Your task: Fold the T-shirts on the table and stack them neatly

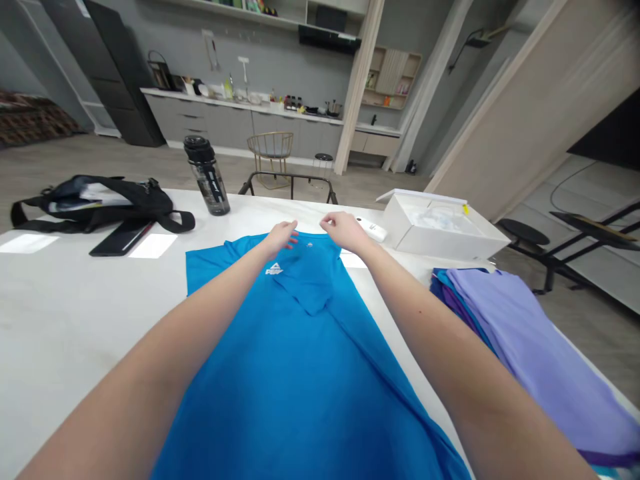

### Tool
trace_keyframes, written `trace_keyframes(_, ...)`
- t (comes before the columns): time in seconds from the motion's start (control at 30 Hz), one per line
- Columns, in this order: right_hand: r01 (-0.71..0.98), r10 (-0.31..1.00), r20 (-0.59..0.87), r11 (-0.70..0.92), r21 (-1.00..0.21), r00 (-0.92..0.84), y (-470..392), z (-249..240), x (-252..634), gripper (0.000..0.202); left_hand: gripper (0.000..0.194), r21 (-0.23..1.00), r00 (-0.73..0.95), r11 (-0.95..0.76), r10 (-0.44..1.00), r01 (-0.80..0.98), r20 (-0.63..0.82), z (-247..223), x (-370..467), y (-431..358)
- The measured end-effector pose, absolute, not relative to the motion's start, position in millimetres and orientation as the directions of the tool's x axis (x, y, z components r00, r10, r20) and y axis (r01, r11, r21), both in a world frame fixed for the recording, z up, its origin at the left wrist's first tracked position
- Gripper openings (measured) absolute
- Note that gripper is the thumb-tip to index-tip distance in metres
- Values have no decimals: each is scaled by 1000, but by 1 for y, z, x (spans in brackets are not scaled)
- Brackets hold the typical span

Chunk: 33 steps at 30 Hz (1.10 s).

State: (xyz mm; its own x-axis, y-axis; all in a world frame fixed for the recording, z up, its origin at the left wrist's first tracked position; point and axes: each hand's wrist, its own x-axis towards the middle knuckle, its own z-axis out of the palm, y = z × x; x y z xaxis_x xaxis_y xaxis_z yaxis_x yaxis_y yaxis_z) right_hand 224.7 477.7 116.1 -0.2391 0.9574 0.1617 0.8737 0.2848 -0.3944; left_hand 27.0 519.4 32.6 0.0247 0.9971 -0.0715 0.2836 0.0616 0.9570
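A blue T-shirt [280,380] with a small white logo lies on the white table, its collar end away from me. Its left sleeve is spread out flat, while the right side is folded inward over the chest. My left hand [283,239] is over the shirt near the collar, fingers apart and holding nothing. At the collar's right corner is my right hand [344,230], its fingers curled together; whether cloth is pinched in them is too small to make out.
On the white table [65,320], a black bag [115,200], a dark flat case [120,239] and a bottle [207,177] stand back left. An open white box [445,230] and folded shirts [530,347] are at right. A chair [290,179] stands beyond.
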Motion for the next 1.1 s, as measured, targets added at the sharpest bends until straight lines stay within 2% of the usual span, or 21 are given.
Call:
trace_keyframes(0.1,948,987,41,162,-276,-156,500,69,247,35,43,839,7,88,994,536,-109,16,5,493)
trace_keyframes(0.2,973,988,16,156,-171,-156,518,34,260,47,52,510,87,-35,993,859,-79,3,9,465)
trace_keyframes(0.23,977,988,12,154,-149,-154,523,26,262,47,52,410,112,-79,992,909,-57,-1,13,456)
trace_keyframes(0.3,983,991,1,131,-125,-132,533,13,263,46,48,288,123,-117,992,950,-3,-6,22,443)
trace_keyframes(0.4,987,994,-23,107,-119,-110,545,2,264,42,39,218,101,-105,994,970,27,-9,29,433)
trace_keyframes(0.53,978,986,54,164,-128,-158,551,-5,267,31,30,274,99,-104,995,956,30,-7,30,431)
trace_keyframes(0.7,975,979,182,122,-186,-88,557,7,271,29,23,561,6,-97,987,822,162,10,25,438)
trace_keyframes(0.8,975,969,246,82,-206,-30,566,18,271,31,20,662,-61,-87,979,745,197,22,14,460)
trace_keyframes(0.9,981,973,229,29,-194,16,576,22,267,34,19,669,-109,-28,981,743,162,25,-2,495)
trace_keyframes(1.0,985,993,109,-33,-168,52,583,13,264,32,19,642,-125,51,990,765,70,15,-17,529)
trace_keyframes(1.1,982,996,32,-72,-176,79,586,-3,264,30,16,582,-77,52,997,811,18,-2,-25,546)
